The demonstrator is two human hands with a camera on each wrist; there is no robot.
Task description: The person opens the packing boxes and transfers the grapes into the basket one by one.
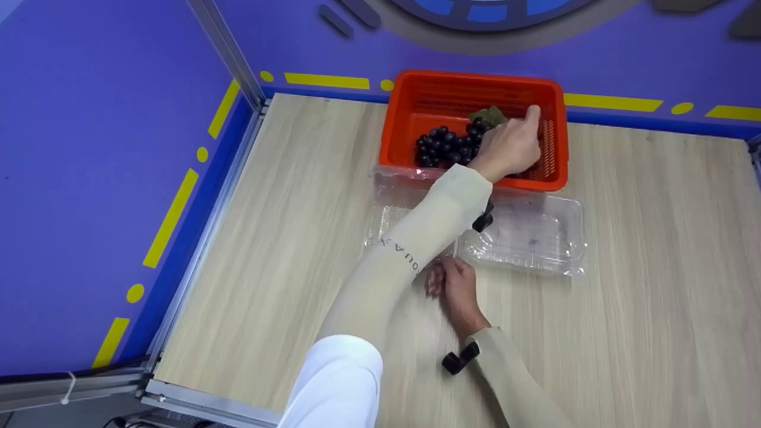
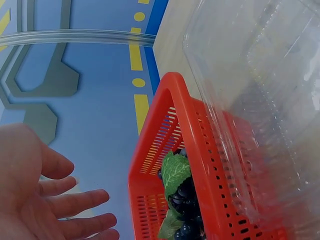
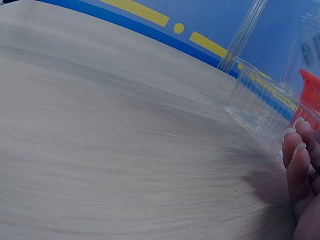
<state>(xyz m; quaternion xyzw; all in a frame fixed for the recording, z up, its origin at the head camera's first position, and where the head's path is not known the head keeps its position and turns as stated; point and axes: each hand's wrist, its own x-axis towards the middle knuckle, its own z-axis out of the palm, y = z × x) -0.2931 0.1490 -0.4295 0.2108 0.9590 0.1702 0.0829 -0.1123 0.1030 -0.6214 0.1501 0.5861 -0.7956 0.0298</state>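
My left hand (image 1: 511,145) is over the right part of an orange-red basket (image 1: 562,137). Its fingers are spread and hold nothing in the left wrist view. Dark grapes (image 1: 437,147) lie in the basket with a green leaf (image 1: 490,115) at the back; my hand hides some of them. In front of the basket lies an opened clear plastic clamshell container (image 1: 529,238), partly covered by my left forearm. At its front edge, near the middle, my right hand (image 1: 461,288) pinches the rim, its other fingers curled below. No contents show in the visible half.
A pale wooden table (image 1: 654,267) lies under everything. A blue-purple panel (image 1: 321,53) rises right behind the basket, and another stands at the left. Metal rails (image 1: 196,238) run along the left side. My left arm crosses over the container.
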